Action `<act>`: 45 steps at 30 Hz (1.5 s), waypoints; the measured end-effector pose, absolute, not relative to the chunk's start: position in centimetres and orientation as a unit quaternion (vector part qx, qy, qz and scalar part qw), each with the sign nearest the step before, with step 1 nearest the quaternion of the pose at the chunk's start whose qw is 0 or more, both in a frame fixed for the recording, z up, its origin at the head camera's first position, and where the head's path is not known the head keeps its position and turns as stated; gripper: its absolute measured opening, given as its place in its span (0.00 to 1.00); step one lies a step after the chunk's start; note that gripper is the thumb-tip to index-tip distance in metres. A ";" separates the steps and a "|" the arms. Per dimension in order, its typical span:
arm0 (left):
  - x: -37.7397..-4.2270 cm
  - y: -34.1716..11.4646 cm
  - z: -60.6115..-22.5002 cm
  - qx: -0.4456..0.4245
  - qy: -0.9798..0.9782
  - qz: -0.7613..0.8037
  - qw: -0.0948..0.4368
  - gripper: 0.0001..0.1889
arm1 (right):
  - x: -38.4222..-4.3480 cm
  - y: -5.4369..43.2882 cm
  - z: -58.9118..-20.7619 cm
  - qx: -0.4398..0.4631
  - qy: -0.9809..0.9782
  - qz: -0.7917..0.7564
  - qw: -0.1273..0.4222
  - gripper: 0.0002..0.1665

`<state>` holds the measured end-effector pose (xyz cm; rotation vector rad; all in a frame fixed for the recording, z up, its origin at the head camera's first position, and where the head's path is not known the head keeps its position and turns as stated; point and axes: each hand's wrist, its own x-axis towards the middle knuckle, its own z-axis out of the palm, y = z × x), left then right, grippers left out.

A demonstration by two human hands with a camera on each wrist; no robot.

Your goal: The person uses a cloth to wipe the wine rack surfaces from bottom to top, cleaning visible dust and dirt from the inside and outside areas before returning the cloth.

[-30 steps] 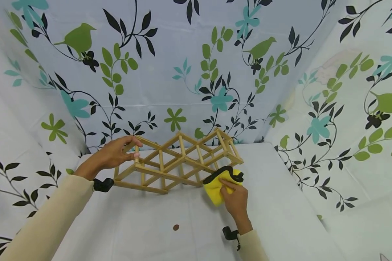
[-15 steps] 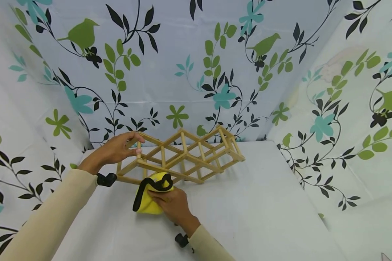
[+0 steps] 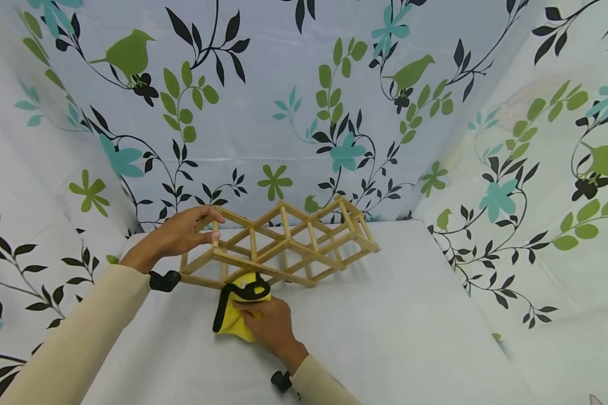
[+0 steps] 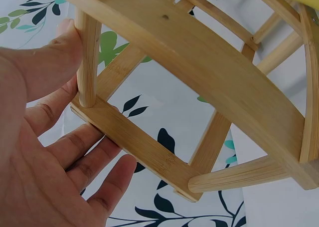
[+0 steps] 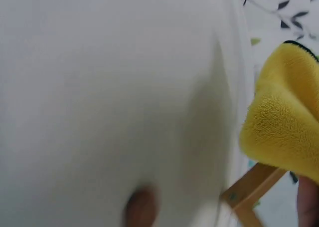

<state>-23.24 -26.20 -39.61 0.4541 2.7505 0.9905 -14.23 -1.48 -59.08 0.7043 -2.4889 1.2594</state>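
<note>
Where visible, cloth (image 3: 231,322) in right grip (image 3: 271,325).

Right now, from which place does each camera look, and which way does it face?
Head: worn on the head, facing forward and down at the wooden rack; left hand, right hand and sleeves show.
Left wrist: worn there, facing the rack's end; the left hand's fingers and palm show.
Right wrist: worn there, facing the yellow cloth and white tabletop; small parts of the right hand show.
Shared: head and right wrist both show the cloth.

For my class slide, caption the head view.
Left hand grips a wooden rack; right hand holds a yellow cloth at its near side.
</note>
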 end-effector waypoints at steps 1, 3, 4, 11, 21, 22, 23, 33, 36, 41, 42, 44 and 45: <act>-23.2 -26.2 -39.6 0.153 0.925 0.336 0.091 0.20 | -14.2 -2.0 -58.9 0.268 -0.849 0.433 0.140 0.16; -23.2 -26.1 -39.7 0.155 0.924 0.338 0.093 0.20 | -14.3 -2.7 -59.0 0.275 -0.848 0.432 0.139 0.16; -23.2 -26.0 -39.7 0.154 0.922 0.341 0.097 0.20 | -14.5 -2.9 -59.2 0.255 -0.853 0.437 0.129 0.16; -23.2 -25.6 -40.2 0.152 0.924 0.337 0.102 0.20 | -14.2 0.1 -61.1 0.075 -0.895 0.438 0.042 0.22; -23.4 -25.6 -39.9 0.156 0.924 0.335 0.100 0.21 | -14.5 2.7 -61.3 0.105 -0.877 0.440 0.162 0.13; -23.4 -25.6 -39.8 0.157 0.924 0.336 0.098 0.21 | -14.8 2.6 -61.2 0.090 -0.879 0.451 0.127 0.12; -23.4 -25.6 -39.8 0.159 0.924 0.335 0.096 0.21 | -15.1 2.5 -61.0 0.084 -0.879 0.460 0.090 0.12; -23.3 -26.0 -39.4 0.150 0.927 0.330 0.096 0.22 | -15.5 2.8 -59.5 0.083 -0.853 0.504 0.102 0.16; -23.3 -26.1 -39.5 0.152 0.924 0.337 0.097 0.23 | -16.2 2.5 -60.0 0.057 -0.864 0.498 0.044 0.12; -23.3 -26.1 -39.8 0.153 0.924 0.335 0.101 0.22 | -16.2 2.9 -59.3 0.105 -0.858 0.501 -0.028 0.19; -23.3 -26.1 -39.9 0.153 0.925 0.333 0.099 0.22 | -16.1 3.1 -59.1 0.110 -0.857 0.503 -0.007 0.19; -23.3 -26.1 -39.9 0.152 0.926 0.331 0.097 0.22 | -16.2 3.0 -59.2 0.099 -0.858 0.502 0.041 0.16; -23.3 -26.1 -39.9 0.150 0.927 0.330 0.098 0.21 | -16.4 2.9 -59.4 0.081 -0.860 0.501 0.049 0.14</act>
